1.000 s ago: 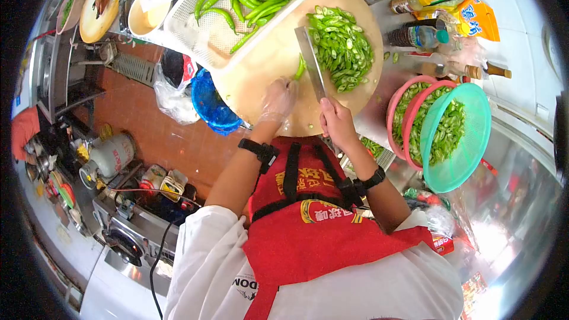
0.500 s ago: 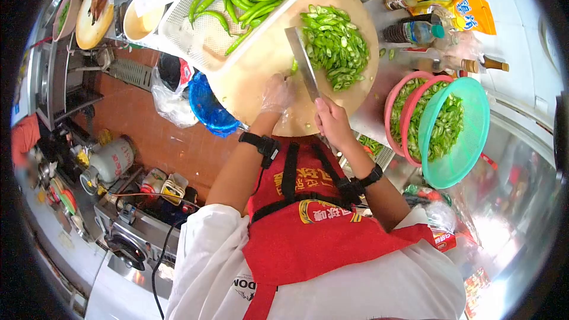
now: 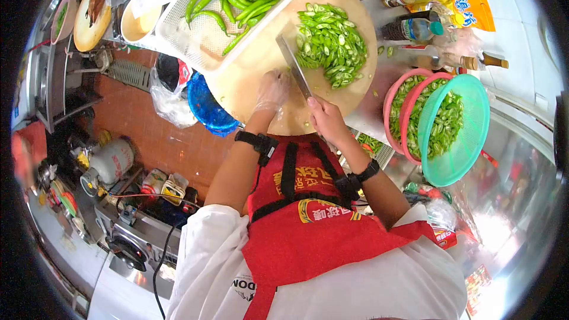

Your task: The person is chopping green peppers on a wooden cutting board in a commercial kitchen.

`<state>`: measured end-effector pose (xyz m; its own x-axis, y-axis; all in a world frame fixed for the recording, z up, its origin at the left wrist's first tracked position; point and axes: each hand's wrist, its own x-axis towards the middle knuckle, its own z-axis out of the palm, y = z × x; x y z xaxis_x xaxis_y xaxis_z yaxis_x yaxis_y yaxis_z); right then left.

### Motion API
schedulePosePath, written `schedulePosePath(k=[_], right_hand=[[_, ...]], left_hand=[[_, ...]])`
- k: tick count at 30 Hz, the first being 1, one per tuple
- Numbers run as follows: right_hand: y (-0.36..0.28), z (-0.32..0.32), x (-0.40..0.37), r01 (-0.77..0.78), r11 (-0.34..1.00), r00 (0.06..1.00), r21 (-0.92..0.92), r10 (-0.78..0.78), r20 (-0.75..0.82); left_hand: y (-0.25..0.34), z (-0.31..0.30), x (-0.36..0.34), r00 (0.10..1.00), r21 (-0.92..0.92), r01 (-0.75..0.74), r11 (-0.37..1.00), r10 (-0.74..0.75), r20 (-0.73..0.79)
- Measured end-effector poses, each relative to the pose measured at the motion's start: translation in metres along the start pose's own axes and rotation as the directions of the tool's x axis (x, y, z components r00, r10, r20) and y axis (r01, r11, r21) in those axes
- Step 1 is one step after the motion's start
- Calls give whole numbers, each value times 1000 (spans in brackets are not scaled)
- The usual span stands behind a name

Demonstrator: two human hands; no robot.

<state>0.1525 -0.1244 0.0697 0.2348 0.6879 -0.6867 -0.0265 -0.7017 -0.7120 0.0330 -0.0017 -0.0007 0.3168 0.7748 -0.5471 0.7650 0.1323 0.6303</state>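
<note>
- Cleaver in the right hand, which is closed tight round the handle. Its long axis runs from that fist away from the person and leans a little toward the left hand's side, with the tip farthest out and the edge down on the chopping board.
- Left hand, in a thin clear glove, sits just beside the flat of the blade with its fingers curled down onto the wood. I cannot tell whether anything is pinned under them.
- Sliced peppers are heaped on the far side of the blade from the left hand, just past the steel and out beyond the right hand.
- White basket of whole peppers overlaps the board's edge ahead of the left hand, which narrows the room that way. Bare wood lies open between the basket and the left fingers.
- Board's near rim is close under both wrists. Outside the right hand, off the board, stand the teal colander and pink bowls of cut peppers.
- Blue basket sits below the rim, outside the left hand.
- A second ago a green pepper end poked out ahead of the left fingertips by the blade. Half a second ago only a stub showed, and now it is out of sight. Both hands have kept the same grip and spacing.
</note>
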Motion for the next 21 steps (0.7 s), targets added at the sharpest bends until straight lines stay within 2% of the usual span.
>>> schedulePosePath(k=[3,5,7,9,10,11,12,14,15,16,18,19,21], right_hand=[[7,-13,8,-91,994,995,68,89,35],[7,-24,7,-129,982,992,139,127,18],[7,-35,8,-120,972,992,201,126,-16],[10,-43,8,-76,965,992,249,99,-79],[7,-44,7,-68,976,993,205,86,-80],[3,-43,6,-59,986,994,158,73,-80],[1,-42,7,-50,993,995,108,59,-80],[3,-39,7,-21,998,995,67,27,-93],[4,-37,7,-8,999,995,39,12,-99],[4,-36,8,-3,999,994,32,7,-105],[6,-36,7,3,1000,993,10,-2,-120],[6,-37,7,3,1000,992,6,-2,-123],[9,-37,9,4,1000,991,-3,-5,-130]], left_hand=[[-2,-17,-11,999,37,-34,999,35,-16],[-32,-32,-25,979,-11,-76,997,73,-189],[-96,-59,-35,954,-159,-44,986,-5,-299],[-142,-97,-50,852,-261,-15,965,-124,-509],[-172,-113,-52,785,-230,27,973,-163,-597],[-173,-127,-54,706,-207,72,976,-196,-680],[-171,-135,-49,678,-176,-12,984,-121,-725],[-86,-158,-44,600,-109,-173,979,16,-800],[-59,-161,-28,677,-243,-298,923,25,-736],[-61,-162,-3,584,206,-317,926,361,-727],[-6,-156,36,658,130,-443,887,420,-624],[17,-154,56,660,301,-462,834,550,-512],[64,-143,83,735,408,-387,827,544,-405]])
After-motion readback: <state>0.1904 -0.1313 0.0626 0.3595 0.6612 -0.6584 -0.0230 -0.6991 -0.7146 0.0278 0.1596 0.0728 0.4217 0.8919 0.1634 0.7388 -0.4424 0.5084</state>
